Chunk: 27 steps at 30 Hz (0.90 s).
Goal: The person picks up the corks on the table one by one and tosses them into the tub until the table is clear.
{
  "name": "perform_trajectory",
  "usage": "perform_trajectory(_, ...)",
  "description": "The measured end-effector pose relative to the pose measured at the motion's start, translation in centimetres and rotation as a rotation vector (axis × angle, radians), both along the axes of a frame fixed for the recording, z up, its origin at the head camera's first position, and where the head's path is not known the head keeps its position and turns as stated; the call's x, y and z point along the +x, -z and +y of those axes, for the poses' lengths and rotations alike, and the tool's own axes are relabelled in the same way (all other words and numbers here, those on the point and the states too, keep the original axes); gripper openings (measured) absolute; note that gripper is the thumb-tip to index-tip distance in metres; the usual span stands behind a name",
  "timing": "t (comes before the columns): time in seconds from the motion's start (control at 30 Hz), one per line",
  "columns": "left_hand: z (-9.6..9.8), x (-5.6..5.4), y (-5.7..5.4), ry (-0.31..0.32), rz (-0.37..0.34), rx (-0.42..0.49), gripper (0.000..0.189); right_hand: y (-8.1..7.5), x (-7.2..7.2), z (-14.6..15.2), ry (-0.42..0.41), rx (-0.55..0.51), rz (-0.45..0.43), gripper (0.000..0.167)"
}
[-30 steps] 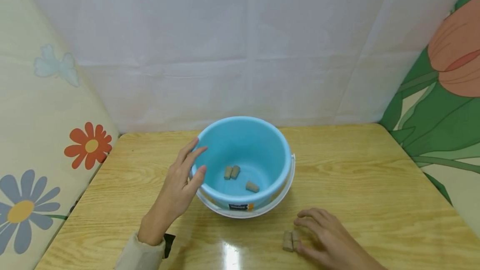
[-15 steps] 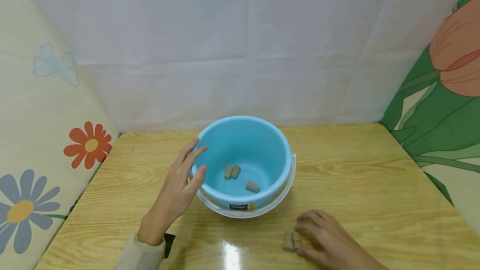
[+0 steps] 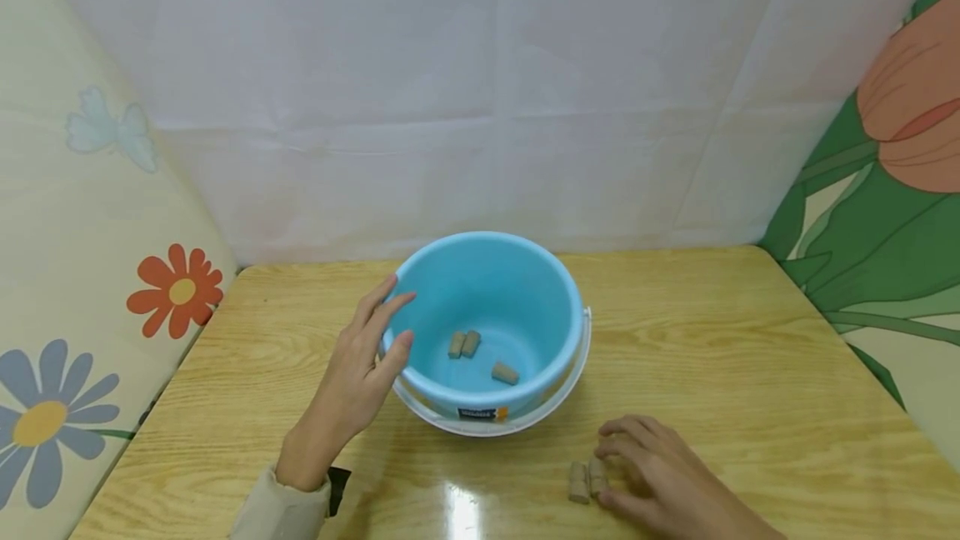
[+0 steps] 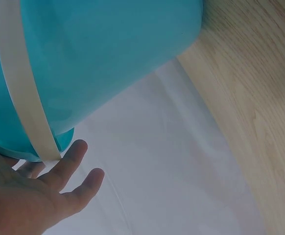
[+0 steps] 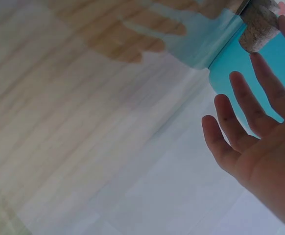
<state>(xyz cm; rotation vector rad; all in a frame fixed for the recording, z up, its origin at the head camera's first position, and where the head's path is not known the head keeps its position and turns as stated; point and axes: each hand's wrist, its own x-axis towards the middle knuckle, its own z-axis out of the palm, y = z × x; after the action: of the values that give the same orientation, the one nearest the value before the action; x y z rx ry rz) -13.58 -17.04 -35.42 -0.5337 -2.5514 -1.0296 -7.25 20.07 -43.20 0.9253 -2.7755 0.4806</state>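
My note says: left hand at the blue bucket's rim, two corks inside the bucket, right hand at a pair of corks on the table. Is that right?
Not the count inside: the head view shows three corks in the blue bucket, two together and one apart. The rest stands: left hand at the rim, right hand at the pair on the table.

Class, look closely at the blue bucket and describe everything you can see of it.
The bucket is light blue, round and smooth, and looks like plastic. It appears to stand upright on the wood-grain table, open at the top. Its white handle hangs down on the side nearest the person, below a small dark and orange label too small to read. Three brown, cork-like pieces lie on its floor, and the person's left hand rests on its rim.
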Motion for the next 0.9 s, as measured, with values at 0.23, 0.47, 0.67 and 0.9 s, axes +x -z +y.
perform_trajectory(0.23, 0.0, 0.1, -0.1, 0.002, -0.004, -0.004, 0.043, -0.3, 0.0, -0.1, -0.001, -0.04, 0.095, 0.032)
perform_trajectory(0.47, 0.0, 0.0, -0.1, 0.002, 0.002, -0.003, 0.045, -0.8, -0.1, -0.1, 0.037, -0.055, 0.127, 0.035)
perform_trajectory(0.67, 0.1, 0.1, -0.2, 0.003, 0.001, -0.003, 0.044, -1.2, -0.3, -0.1, 0.035, -0.065, 0.133, 0.037)
perform_trajectory(0.9, 0.0, 0.0, -0.1, 0.004, 0.015, -0.01, 0.044, -1.8, -0.6, -0.1, 0.041, -0.084, 0.142, 0.037)
